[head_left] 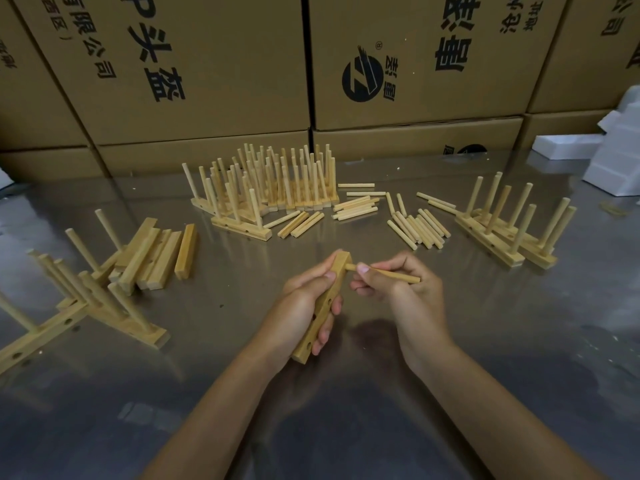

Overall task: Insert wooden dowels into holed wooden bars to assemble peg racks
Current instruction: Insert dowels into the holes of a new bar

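Note:
My left hand (304, 299) grips a holed wooden bar (323, 308) held above the metal table, its far end tilted up and away from me. Two or three empty holes show along its side. My right hand (398, 285) pinches a wooden dowel (394, 274) lying nearly level. The dowel's left tip sits at the bar's top hole; how deep it goes is hidden.
Loose dowels (419, 226) lie ahead, with more (356, 207) to their left. Bare bars (162, 252) are piled at the left. Finished racks stand at the back centre (273, 188), right (509, 230) and near left (79, 306). Cardboard boxes (214, 81) wall the back; white foam (609, 157) is at the right.

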The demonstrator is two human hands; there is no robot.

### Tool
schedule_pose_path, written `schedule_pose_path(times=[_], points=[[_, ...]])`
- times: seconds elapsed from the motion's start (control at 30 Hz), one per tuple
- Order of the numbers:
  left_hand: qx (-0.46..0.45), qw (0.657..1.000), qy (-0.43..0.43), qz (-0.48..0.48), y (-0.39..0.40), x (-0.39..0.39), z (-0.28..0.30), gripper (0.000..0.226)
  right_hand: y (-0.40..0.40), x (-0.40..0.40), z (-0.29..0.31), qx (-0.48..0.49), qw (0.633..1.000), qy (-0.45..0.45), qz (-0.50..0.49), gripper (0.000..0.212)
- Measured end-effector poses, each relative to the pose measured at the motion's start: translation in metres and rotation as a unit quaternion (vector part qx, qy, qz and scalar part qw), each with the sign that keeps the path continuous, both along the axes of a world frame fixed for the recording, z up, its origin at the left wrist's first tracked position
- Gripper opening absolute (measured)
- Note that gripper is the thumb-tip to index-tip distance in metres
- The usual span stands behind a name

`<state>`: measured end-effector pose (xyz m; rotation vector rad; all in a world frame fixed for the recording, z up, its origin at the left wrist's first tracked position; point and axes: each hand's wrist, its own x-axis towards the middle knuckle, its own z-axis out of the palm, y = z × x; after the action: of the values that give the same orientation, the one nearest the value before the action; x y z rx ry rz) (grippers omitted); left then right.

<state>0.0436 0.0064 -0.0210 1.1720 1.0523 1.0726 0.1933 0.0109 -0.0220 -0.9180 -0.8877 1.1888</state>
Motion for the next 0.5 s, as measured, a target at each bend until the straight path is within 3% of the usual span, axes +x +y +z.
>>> schedule_pose_path(times=[0.2,0.27,0.33,0.4,0.47,0.5], points=[[0.013,1.0,0.028,0.002,0.001,-0.004,0.002,0.041,0.002,0.001,-0.001,-0.029,0.998,0.04,0.04,0.015],[0.016,0.999,0.036,0.009,0.003,-0.008,0.004,0.041,0.006,0.003,0.002,-0.039,0.998,-0.011,0.053,0.016],[0.02,0.999,0.048,0.01,0.003,-0.01,0.005,0.041,0.009,0.008,0.004,-0.01,0.988,-0.15,0.028,0.013],[0.025,0.998,0.055,0.004,0.003,-0.01,0.006,0.04,0.01,0.014,0.002,0.07,0.932,-0.355,-0.026,0.006],[0.024,0.998,0.054,-0.009,0.003,-0.011,0.005,0.04,0.005,0.016,0.0,0.157,0.83,-0.533,-0.058,0.008],[0.022,0.998,0.054,-0.016,0.002,-0.011,0.005,0.04,0.003,0.015,0.001,0.185,0.791,-0.58,-0.065,0.01]])
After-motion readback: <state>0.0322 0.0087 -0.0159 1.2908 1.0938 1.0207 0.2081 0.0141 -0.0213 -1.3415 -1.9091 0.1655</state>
